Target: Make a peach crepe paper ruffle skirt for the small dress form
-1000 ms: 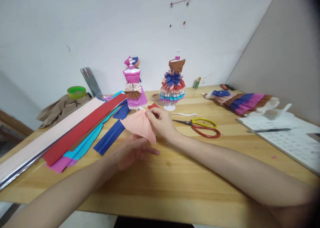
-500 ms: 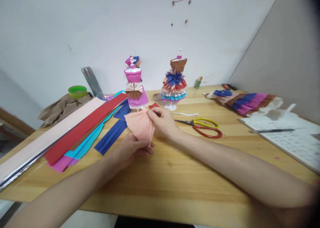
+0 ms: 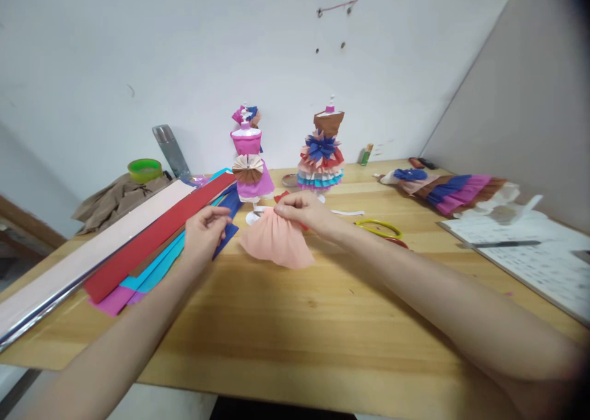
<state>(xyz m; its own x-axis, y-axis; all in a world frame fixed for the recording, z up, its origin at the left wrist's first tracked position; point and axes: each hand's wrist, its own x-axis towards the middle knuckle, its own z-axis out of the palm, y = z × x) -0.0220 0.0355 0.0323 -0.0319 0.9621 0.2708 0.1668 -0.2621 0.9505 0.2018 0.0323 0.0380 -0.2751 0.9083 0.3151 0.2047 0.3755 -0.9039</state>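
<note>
Currently, at left, the left hand (image 3: 205, 234) is beside the blue paper (image 3: 226, 241), its fingers loosely curled, seemingly empty; rightward, the pink paper (image 3: 277, 243) hangs over the bench (image 3: 295, 328), its gathered top pinched by the right hand (image 3: 306, 214); a loosened pinch could let the pleats spread.

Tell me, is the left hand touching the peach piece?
Apart: the head view shows tabletop between the left hand and the peach piece, which the right hand pinches.
</note>
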